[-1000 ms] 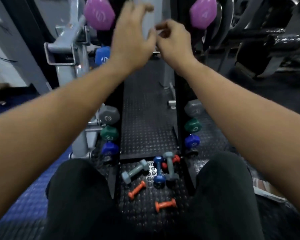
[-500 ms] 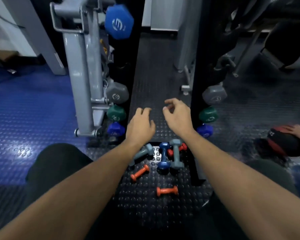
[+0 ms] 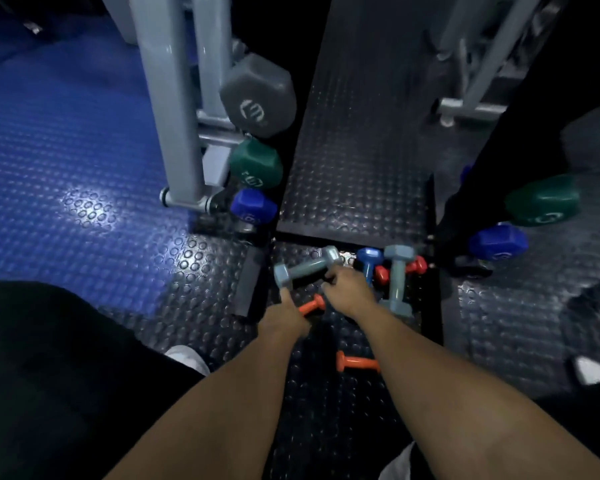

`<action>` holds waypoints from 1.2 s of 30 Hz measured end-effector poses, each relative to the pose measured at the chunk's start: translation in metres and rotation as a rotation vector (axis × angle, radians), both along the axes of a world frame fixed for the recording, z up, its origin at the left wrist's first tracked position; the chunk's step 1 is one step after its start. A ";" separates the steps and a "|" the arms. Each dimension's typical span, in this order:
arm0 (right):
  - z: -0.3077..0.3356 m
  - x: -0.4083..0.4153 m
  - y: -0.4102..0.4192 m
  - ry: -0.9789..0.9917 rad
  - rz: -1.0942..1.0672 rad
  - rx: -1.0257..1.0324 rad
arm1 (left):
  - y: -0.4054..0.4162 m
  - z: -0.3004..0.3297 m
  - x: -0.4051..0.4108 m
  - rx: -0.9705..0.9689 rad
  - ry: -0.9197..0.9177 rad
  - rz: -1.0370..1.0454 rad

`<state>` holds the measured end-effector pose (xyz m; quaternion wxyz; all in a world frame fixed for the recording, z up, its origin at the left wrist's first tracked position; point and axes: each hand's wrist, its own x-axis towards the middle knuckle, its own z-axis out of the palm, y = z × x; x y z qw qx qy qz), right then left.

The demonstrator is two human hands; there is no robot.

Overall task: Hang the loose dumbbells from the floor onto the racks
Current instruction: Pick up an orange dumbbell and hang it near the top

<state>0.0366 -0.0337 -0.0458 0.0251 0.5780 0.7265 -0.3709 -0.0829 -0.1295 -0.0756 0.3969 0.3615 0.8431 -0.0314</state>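
Both hands have come down from above the pile since half a second ago and now sit on the nearest grey-blue dumbbell with hexagonal heads and a matte rubbery coat (image 3: 305,268), which lies slantwise on the black studded rubber floor mat (image 3: 343,427). The left hand (image 3: 284,318) reaches to its lower-left head, fingertips touching it; whether those fingers curl round it I cannot tell, as the hand shows only its back. The right hand (image 3: 349,289) has its fingers curled over the handle near the upper-right head, gripping it. The view has also dropped closer to the floor than before.

Just under the left hand lies a small orange dumbbell (image 3: 311,305), smooth and round-ended, partly covered by the wrist. A second orange dumbbell (image 3: 355,362) lies nearer the person, its far end hidden behind the right forearm. Beside the right hand a second grey-blue hex dumbbell (image 3: 397,280) lies lengthwise, with a darker blue dumbbell (image 3: 368,259) and a red dumbbell (image 3: 414,266) crowded against it.

On the left, the grey painted steel rack (image 3: 174,116) holds a large grey hex dumbbell head (image 3: 257,95), a green one (image 3: 255,164) and a blue one (image 3: 253,206) stacked downward. On the right, a green head (image 3: 542,200) and a blue head (image 3: 497,240) hang on the dark rack (image 3: 478,133). Blue studded flooring (image 3: 66,150) gleams at the left.
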 end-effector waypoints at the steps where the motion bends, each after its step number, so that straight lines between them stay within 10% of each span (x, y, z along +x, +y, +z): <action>1: -0.013 -0.004 0.002 -0.003 -0.002 -0.022 | 0.003 -0.011 -0.001 -0.027 -0.018 0.001; 21: -0.111 -0.023 0.005 -0.083 -0.041 -0.290 | 0.021 -0.099 -0.028 -0.003 -0.133 0.118; 36: 0.030 0.014 0.032 0.210 -0.369 -0.138 | 0.071 0.047 -0.005 0.394 -0.018 0.003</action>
